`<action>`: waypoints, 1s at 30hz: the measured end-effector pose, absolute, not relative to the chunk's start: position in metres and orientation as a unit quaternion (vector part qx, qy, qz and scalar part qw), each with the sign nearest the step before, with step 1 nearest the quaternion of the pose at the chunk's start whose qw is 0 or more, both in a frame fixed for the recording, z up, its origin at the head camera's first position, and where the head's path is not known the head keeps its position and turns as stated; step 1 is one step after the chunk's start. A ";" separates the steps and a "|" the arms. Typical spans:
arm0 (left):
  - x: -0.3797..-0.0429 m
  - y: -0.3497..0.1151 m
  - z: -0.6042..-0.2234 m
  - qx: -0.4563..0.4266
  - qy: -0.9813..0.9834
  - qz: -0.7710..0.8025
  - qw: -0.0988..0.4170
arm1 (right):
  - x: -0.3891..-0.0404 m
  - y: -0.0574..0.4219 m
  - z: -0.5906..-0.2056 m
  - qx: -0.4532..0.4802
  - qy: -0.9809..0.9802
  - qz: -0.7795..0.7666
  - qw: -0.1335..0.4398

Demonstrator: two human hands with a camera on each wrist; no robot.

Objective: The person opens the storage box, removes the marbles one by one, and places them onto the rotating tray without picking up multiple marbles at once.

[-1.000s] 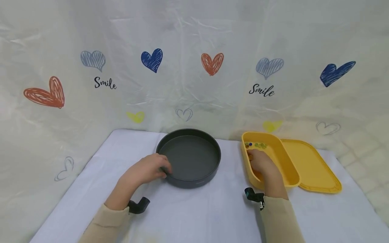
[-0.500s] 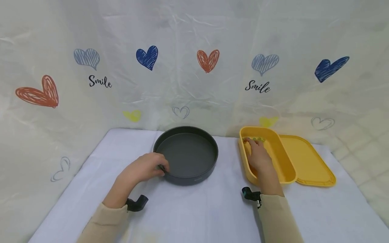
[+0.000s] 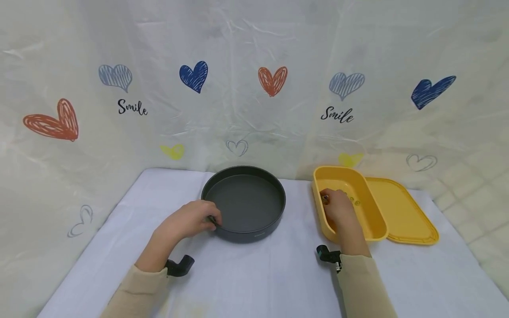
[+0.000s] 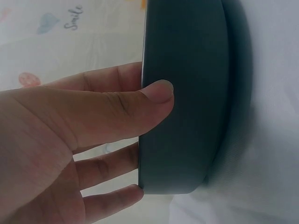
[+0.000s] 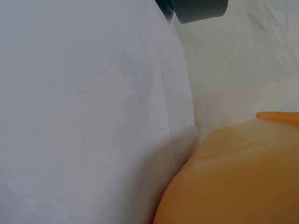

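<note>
My left hand [image 3: 195, 217] grips the near-left rim of a round dark grey pan [image 3: 246, 201]. In the left wrist view its thumb [image 4: 161, 93] presses the outer wall while the fingers go over the rim. My right hand [image 3: 338, 206] is down inside a yellow rectangular box [image 3: 375, 216], near its left wall, with fingers curled. Small marbles [image 3: 325, 198] show at its fingertips. A few greenish glass marbles [image 3: 354, 201] lie on the box floor to the right of the hand. The right wrist view shows the box's outer wall [image 5: 233, 182], which hides the right hand.
A yellow lid [image 3: 411, 212] lies flat against the right side of the box. A white cloth [image 3: 262, 274] covers the table. Behind stands a whitish plastic sheet [image 3: 238, 115] printed with hearts and "Smile".
My right hand has reached to the far left corner of the box, then drawn back, its fingers curling. The greenish marbles have shifted nearer. The left hand still holds the pan rim.
</note>
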State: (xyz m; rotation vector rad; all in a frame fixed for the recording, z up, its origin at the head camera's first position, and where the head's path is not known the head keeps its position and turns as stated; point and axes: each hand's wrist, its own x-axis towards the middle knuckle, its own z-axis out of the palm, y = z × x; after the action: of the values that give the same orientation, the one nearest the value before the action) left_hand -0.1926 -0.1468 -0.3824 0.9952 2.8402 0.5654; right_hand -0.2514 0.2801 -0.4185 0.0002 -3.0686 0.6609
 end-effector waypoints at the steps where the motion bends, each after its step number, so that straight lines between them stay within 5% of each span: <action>1: -0.193 -0.147 -0.382 0.324 0.927 0.184 0.040 | -0.252 0.281 -0.418 0.003 -0.978 0.209 -0.002; 21: -0.193 -0.145 -0.380 0.326 0.925 0.189 0.052 | -0.238 0.290 -0.404 -0.015 -0.966 0.227 -0.125; 30: -0.194 -0.149 -0.381 0.327 0.925 0.188 0.054 | -0.234 0.285 -0.386 -0.024 -0.963 0.253 -0.086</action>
State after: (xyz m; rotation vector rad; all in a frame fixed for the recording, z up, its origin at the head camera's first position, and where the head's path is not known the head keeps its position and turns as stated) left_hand -0.1944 -0.1492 -0.3805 0.9920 2.8087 0.5709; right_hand -0.2338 0.2855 -0.3863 -0.0793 -3.2035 0.8425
